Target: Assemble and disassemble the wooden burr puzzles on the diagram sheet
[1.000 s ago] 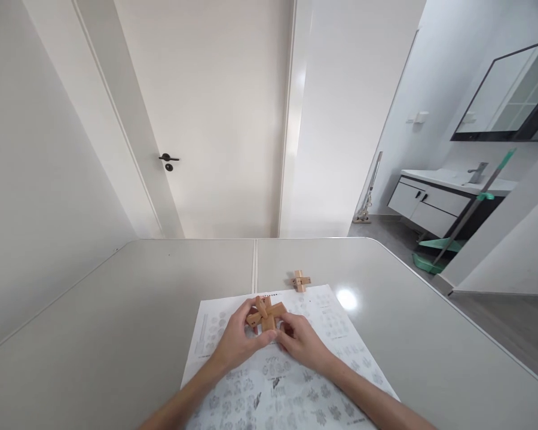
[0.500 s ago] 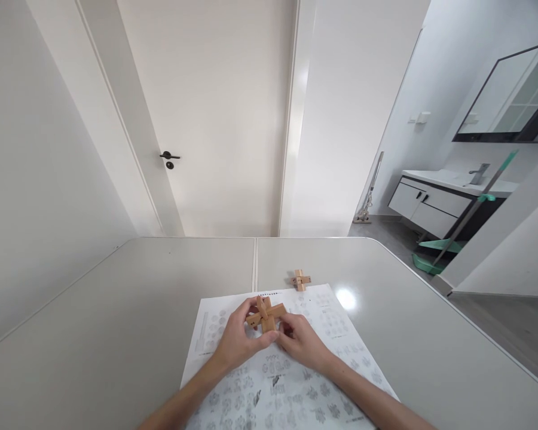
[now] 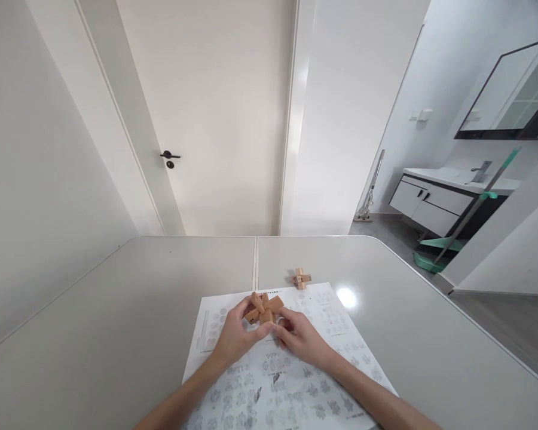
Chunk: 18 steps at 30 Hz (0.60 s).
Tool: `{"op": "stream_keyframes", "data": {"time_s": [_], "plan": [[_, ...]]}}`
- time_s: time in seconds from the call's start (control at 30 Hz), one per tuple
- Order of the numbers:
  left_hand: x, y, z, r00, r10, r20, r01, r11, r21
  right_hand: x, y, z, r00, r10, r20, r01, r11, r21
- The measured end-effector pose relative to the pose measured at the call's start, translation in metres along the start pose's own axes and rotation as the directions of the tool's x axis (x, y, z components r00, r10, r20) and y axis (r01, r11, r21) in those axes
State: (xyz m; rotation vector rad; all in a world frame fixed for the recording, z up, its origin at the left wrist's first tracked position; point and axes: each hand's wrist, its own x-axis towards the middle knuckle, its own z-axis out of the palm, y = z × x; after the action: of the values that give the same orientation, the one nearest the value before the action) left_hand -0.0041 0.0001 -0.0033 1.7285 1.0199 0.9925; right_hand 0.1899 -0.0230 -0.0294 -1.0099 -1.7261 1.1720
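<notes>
A wooden burr puzzle [image 3: 263,308] of crossed, interlocking bars is held just above the printed sheet [image 3: 269,370]. My left hand [image 3: 237,334] wraps its left side, thumb along the near bar and fingers behind. From the right, my right hand [image 3: 299,335] grips the same puzzle with thumb and bent fingers at its near right bars. Parts of the fingers are hidden behind the wood. A second, smaller wooden cross puzzle [image 3: 300,278] rests on the table just past the sheet's far edge.
The pale table [image 3: 116,334] has a seam down its middle and spans the foreground. Beyond it stands a white door [image 3: 219,119] with a black handle [image 3: 169,155]. To the right are a sink cabinet [image 3: 430,200], a green dustpan [image 3: 428,261] and a mop [image 3: 371,191].
The puzzle in my hands has tilted, so its top bar now leans further left. Both hands have shifted only slightly. The smaller cross has stayed in place.
</notes>
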Motion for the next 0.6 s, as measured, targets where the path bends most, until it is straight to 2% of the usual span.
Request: {"op": "stream_keyframes", "data": {"time_s": [0.13,0.6], "plan": [[0.000,0.001,0.002,1.000,0.015,-0.015,-0.014,0.999,0.041,0.000,0.007,0.001,0.998,-0.028,-0.049,0.024,0.997,-0.074],[-0.003,-0.001,0.002,0.996,0.078,0.035,-0.081,0.991,0.109,0.001,0.011,0.000,1.000,0.005,-0.007,-0.005,0.999,-0.052]]}}
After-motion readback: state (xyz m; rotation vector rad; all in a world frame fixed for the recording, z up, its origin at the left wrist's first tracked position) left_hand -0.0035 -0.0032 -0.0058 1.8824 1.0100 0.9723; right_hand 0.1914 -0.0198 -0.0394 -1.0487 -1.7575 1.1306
